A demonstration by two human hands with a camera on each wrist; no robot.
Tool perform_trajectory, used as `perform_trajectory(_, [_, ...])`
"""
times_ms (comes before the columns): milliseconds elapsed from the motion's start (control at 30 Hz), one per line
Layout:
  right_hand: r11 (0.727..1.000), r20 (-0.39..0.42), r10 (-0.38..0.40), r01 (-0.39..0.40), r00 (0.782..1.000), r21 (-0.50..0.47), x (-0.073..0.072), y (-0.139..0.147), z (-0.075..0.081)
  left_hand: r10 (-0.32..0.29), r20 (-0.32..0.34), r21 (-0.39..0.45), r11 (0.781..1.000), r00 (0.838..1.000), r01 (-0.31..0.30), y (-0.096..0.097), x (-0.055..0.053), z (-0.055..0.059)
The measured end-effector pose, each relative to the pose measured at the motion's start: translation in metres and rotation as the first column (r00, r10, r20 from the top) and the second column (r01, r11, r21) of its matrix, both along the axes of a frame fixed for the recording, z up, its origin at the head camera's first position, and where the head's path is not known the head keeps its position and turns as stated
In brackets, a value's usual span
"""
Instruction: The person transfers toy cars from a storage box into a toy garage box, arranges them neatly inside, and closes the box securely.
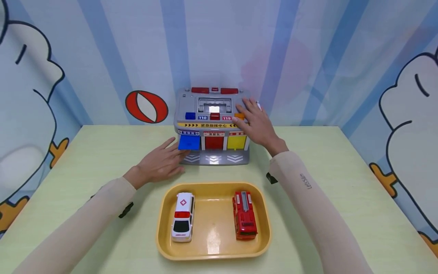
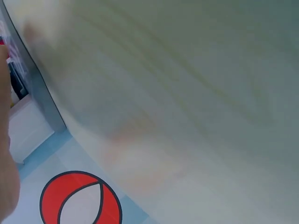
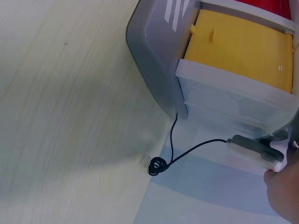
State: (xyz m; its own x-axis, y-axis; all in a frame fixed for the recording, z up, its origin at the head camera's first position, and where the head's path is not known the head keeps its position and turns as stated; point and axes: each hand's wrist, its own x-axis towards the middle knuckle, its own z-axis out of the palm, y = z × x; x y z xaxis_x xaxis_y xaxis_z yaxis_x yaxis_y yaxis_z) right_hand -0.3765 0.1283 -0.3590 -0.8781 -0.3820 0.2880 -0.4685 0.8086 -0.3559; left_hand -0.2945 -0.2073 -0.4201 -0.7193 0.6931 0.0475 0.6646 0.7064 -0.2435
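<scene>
A grey toy emergency garage (image 1: 213, 156) stands by the back wall. Its blue door (image 1: 189, 142) tilts outward, while the red door (image 1: 214, 143) and yellow door (image 1: 236, 142) hang down. With fingers spread, my left hand (image 1: 160, 161) reaches to the garage's left front; some fingertips are at or beneath the blue door, where contact is hard to see. My right hand (image 1: 256, 123) rests on the roof's right end, fingers extended near the orange button (image 1: 239, 115). In the right wrist view, a white and grey handset (image 3: 254, 151) on a black cord (image 3: 159, 165) hangs at the garage's side.
In front of the garage lies a yellow tray (image 1: 213, 255). It holds a white toy ambulance (image 1: 182, 217) on the left and a red toy fire engine (image 1: 245, 215) on the right. A striped backdrop (image 1: 219, 45) rises behind the table (image 1: 113, 152).
</scene>
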Motion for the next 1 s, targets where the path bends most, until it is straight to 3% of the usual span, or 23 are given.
perform_trajectory(167, [1.0, 0.003, -0.004, 0.004, 1.0, 0.0, 0.0, 0.0, -0.001, -0.01, 0.0, 0.062, 0.998, 1.0, 0.01, -0.008, 0.008, 0.004])
perform_trajectory(300, [1.0, 0.003, -0.004, 0.004, 1.0, -0.002, 0.0, 0.0, -0.001, 0.024, 0.002, 0.094, 0.995, 1.0, -0.024, -0.014, 0.015, 0.009])
perform_trajectory(533, [1.0, 0.013, -0.005, 0.005, 1.0, -0.008, 0.001, -0.002, 0.001, 0.078, 0.026, 0.254, 0.964, 0.997, -0.082, -0.023, 0.024, 0.019])
perform_trajectory(733, [1.0, 0.016, -0.007, 0.007, 1.0, -0.007, 0.001, -0.002, 0.001, 0.055, -0.032, 0.344, 0.938, 0.998, -0.04, -0.025, 0.035, 0.02])
perform_trajectory(1000, [1.0, 0.0, -0.007, 0.007, 1.0, -0.003, 0.0, -0.001, 0.0, -0.035, -0.083, 0.396, 0.916, 0.996, 0.065, -0.02, 0.04, 0.023])
